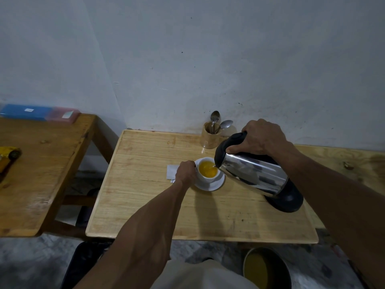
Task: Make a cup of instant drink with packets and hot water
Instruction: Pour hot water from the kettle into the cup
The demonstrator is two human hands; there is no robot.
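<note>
A white cup (205, 178) holding yellow-orange liquid sits on a white saucer (214, 185) in the middle of the light wooden table (145, 201). My left hand (186, 172) grips the cup at its left side. My right hand (261, 137) is closed around the black handle of a steel kettle (254, 174), which is tilted with its spout over the cup's right rim. A thin stream of water runs into the cup. A white packet (171, 171) lies flat just left of my left hand.
A wooden holder (210, 138) with two spoons (214, 118) stands at the back by the wall. A second wooden table (41, 163) on the left carries blue and pink boxes (39, 112) and a yellow object (9, 155). A round bin (266, 270) stands on the floor.
</note>
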